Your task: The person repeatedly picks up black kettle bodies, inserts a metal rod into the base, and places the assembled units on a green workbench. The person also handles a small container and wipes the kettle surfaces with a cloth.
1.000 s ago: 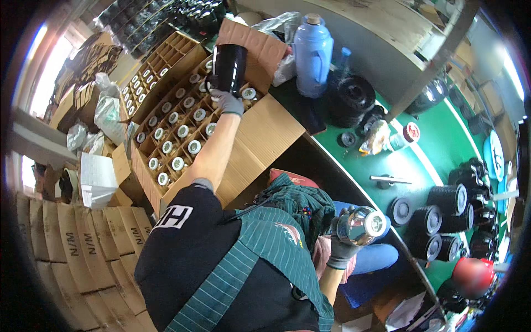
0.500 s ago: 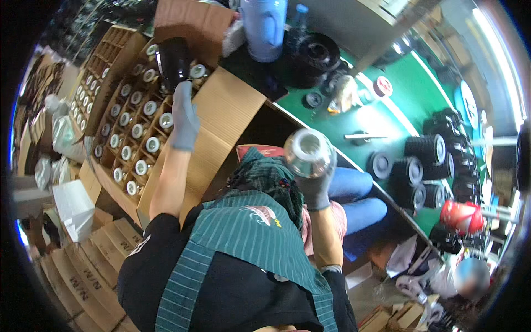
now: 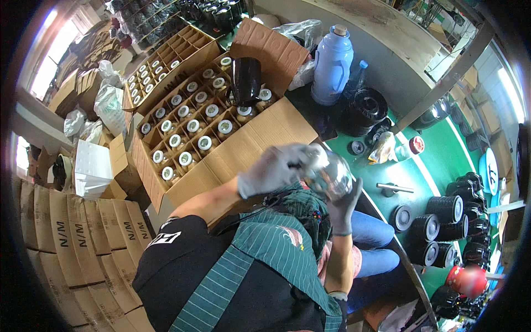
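Note:
My right hand point(image 3: 344, 209), in a grey glove, grips a rounded clear glass jar point(image 3: 332, 176) from the right side, above my lap. My left hand point(image 3: 276, 170), gloved the same, is closed around the jar's left end, its fingers bent and slightly blurred. They hide that end, so I cannot tell whether a small part sits in them. A glossy black pitcher point(image 3: 246, 80) stands, untouched, on the lidded glass jars in the cardboard box point(image 3: 265, 133). White-rimmed round lids point(image 3: 212, 110) top those jars, each in its own cell.
Right of me, a green worktable point(image 3: 381, 191) bears stacked black lids point(image 3: 445, 208), a black ring-shaped stack point(image 3: 368, 108) and a red-capped jar point(image 3: 415, 145). A blue thermos flask point(image 3: 333, 66) stands behind. Flattened cartons point(image 3: 83, 243) lie at left. A second divided box point(image 3: 171, 58) sits farther back.
My left hand has left the black pitcher on the box and come to the glass jar. My right hand still holds the jar, now tilted. The view has shifted.

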Demonstrator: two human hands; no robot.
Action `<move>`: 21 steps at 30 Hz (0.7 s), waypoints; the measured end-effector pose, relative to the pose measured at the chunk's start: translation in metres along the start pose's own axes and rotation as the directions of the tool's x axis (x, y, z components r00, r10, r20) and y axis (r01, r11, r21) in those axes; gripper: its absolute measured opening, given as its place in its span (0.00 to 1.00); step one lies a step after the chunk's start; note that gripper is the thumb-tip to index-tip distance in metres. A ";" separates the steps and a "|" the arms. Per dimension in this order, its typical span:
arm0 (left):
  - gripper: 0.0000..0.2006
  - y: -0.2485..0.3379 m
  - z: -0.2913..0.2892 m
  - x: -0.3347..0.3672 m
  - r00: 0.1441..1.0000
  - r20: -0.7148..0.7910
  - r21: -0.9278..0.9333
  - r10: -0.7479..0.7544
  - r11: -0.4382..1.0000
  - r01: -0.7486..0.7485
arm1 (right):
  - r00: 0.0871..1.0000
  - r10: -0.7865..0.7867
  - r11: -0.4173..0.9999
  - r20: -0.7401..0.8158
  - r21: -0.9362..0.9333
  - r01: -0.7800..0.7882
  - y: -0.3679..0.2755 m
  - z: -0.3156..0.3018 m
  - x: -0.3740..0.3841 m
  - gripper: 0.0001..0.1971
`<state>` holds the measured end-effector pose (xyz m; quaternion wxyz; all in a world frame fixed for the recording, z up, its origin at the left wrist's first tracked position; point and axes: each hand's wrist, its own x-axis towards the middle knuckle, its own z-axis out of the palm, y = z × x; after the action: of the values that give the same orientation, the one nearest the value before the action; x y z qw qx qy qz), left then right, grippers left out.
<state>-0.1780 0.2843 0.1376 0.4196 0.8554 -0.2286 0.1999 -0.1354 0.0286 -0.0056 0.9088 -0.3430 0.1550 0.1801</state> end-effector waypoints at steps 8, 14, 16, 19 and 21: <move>0.22 -0.176 -0.149 -0.143 0.130 -0.899 -0.239 -0.418 0.717 0.655 | 0.786 0.246 -0.323 0.568 -0.717 0.618 0.003 -0.115 0.106 0.20; 0.24 -0.255 -0.291 -0.342 -0.601 -0.799 -0.499 -0.011 0.570 0.653 | 0.870 0.474 -0.392 0.140 -0.851 0.350 0.009 -0.128 0.098 0.24; 0.27 -0.261 -0.315 -0.380 -0.630 -0.776 -0.541 0.038 0.475 0.694 | 0.865 0.484 -0.440 0.128 -0.819 0.367 0.013 -0.128 0.103 0.21; 0.24 -0.273 -0.311 -0.393 -0.422 -0.906 -0.418 -0.040 0.252 0.873 | 0.834 0.499 -0.465 0.237 -0.739 0.488 0.004 -0.159 0.108 0.19; 0.23 -0.261 -0.341 -0.415 -0.200 -0.960 -0.228 -0.195 0.130 0.965 | 0.763 0.531 -0.398 0.368 -0.686 0.608 0.013 -0.150 0.108 0.19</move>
<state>-0.4217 0.7949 -0.0537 0.1492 0.6152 0.6534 0.4151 -0.0687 -0.0404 -0.1643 0.1649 -0.8516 -0.4093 0.2829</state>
